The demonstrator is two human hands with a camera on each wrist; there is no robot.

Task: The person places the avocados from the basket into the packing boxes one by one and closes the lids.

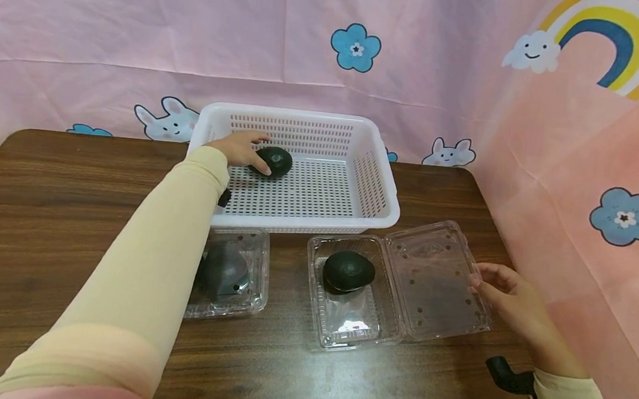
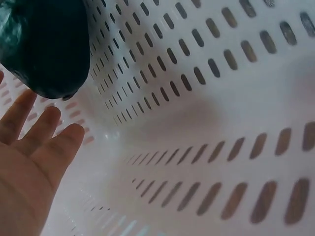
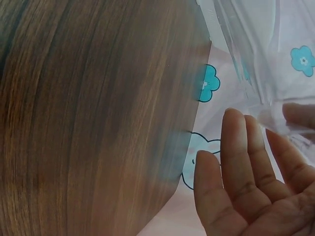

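Note:
My left hand (image 1: pixel 239 148) reaches into the white plastic basket (image 1: pixel 379 167), its thumb on a dark green avocado (image 1: pixel 277 160) and its other fingers spread beyond it. In the left wrist view, fairly straight fingers (image 2: pixel 42 125) lie beside the avocado (image 2: pixel 47 46). At the right, my right hand (image 1: pixel 510 298) pinches the outer edge of a clear lid (image 1: pixel 437 286) between thumb and finger. The lid is folded open from a clear clamshell box (image 1: pixel 356 336), in which another avocado (image 1: pixel 349 271) lies. The right wrist view shows the lid (image 3: pixel 261 64) at the fingertips.
A second clear clamshell (image 1: pixel 257 283), its lid down over a dark avocado (image 1: pixel 226 270), sits in front of the basket, partly behind my left sleeve. All stand on a brown wooden table (image 1: pixel 61 221). Pink patterned cloth (image 1: pixel 254 35) hangs behind and at the right.

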